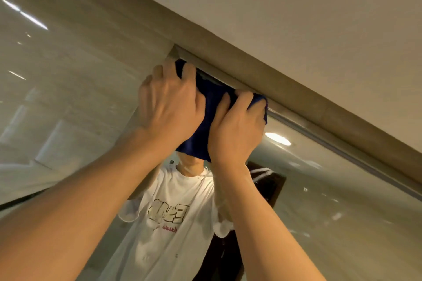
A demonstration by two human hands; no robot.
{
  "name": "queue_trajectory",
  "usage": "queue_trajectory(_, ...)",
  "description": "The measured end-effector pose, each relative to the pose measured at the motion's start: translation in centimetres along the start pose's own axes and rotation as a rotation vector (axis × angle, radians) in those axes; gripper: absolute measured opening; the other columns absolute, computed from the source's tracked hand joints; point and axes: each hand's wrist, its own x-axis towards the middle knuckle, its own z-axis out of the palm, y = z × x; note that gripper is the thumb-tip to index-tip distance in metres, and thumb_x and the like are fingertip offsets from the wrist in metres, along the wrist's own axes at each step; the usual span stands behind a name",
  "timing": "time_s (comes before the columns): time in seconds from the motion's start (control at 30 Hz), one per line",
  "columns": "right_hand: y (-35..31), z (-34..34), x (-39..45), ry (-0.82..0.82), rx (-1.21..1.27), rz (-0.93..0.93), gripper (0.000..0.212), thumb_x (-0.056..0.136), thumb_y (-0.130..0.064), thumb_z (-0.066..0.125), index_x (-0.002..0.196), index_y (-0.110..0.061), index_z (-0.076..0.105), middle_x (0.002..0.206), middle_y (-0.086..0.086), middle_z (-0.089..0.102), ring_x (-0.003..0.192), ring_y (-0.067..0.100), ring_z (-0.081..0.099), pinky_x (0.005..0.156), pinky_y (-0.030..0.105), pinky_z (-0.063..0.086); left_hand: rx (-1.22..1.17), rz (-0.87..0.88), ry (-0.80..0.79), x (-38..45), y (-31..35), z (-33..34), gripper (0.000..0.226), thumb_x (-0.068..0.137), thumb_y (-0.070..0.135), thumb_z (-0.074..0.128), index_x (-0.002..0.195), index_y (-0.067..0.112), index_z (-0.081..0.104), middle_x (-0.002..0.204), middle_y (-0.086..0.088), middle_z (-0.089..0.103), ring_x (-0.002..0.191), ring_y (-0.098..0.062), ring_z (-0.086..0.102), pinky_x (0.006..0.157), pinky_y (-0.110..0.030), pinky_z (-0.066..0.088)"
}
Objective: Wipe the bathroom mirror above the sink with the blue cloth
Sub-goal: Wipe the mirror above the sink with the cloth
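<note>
We press the blue cloth (206,121) to the top corner of the mirror (319,189) with both hands.

Our left hand (170,107) lies over the cloth's left side, its fingers curled over the cloth's upper edge close under the frame (262,89), so it grips the cloth there. Our right hand (237,130) covers the right side, fingers bent over the top right corner of the cloth, holding it against the glass. The cloth shows between the two hands and hangs a little below them; it is deep blue, soft and bunched, with a loose edge at the far right. It sits at the mirror's upper left corner, just beside the tiled wall (68,75). The glass reflects a white T-shirt (173,223) and a ceiling light (277,138).
</note>
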Motion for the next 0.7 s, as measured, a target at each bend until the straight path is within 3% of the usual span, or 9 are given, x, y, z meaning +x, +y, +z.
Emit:
queue_trajectory(0.13,1.6,-0.2,-0.2,-0.026,0.003,-0.115,0.030,0.094,-0.036,0.052,0.092,-0.007,0.058,0.082,0.015,0.055,0.065,0.031,0.052,0.053,0.033,0.041,0.038,-0.030,0.084,-0.3,1.5,1.7,0.027,0.095,0.024,0.039,0.107,0.004,0.053,0.101,-0.023,0.053,0.086,-0.037,0.051,0.066,-0.040,0.031)
queue_trajectory(0.23,3.9,-1.1,0.2,0.011,-0.029,-0.122,0.026,0.094,-0.034,0.054,0.087,-0.009,0.056,0.078,0.013,0.053,0.058,0.027,0.050,0.045,0.027,0.035,0.005,0.001,0.132,-0.9,3.5,2.5,0.025,0.096,0.023,0.040,0.105,0.005,0.053,0.098,-0.022,0.052,0.084,-0.036,0.049,0.065,-0.038,0.027)
queue_trajectory(0.37,6.5,-2.4,0.0,0.097,-0.052,-0.056,0.023,0.094,-0.030,0.053,0.088,-0.009,0.056,0.081,0.012,0.054,0.058,0.024,0.050,0.047,0.024,0.030,-0.059,0.105,0.126,-1.0,5.9,2.9,0.023,0.094,0.026,0.043,0.100,0.008,0.056,0.090,-0.018,0.054,0.079,-0.034,0.051,0.067,-0.041,0.032)
queue_trajectory(0.47,4.8,-1.6,-0.1,0.105,0.003,0.043,0.018,0.093,-0.025,0.055,0.088,-0.007,0.054,0.084,0.014,0.053,0.062,0.027,0.051,0.048,0.027,0.031,0.007,0.202,0.148,0.0,4.2,2.9,0.027,0.095,0.029,0.041,0.098,0.009,0.058,0.084,-0.017,0.058,0.078,-0.033,0.054,0.070,-0.042,0.032)
queue_trajectory(0.6,1.2,0.7,0.1,0.053,0.032,-0.061,0.017,0.093,-0.022,0.057,0.085,-0.008,0.053,0.078,0.013,0.051,0.060,0.028,0.048,0.046,0.031,0.038,0.115,0.134,0.177,1.1,0.0,2.7,0.029,0.098,0.028,0.037,0.101,0.009,0.059,0.089,-0.018,0.060,0.083,-0.033,0.053,0.074,-0.043,0.030)
queue_trajectory(0.7,1.1,1.1,0.3,0.057,0.039,-0.097,0.015,0.093,-0.023,0.059,0.085,-0.010,0.057,0.078,0.013,0.052,0.060,0.028,0.048,0.046,0.029,0.033,0.125,0.113,0.197,1.2,-0.4,2.8,0.028,0.098,0.027,0.038,0.099,0.010,0.060,0.086,-0.017,0.062,0.080,-0.033,0.052,0.072,-0.042,0.028)
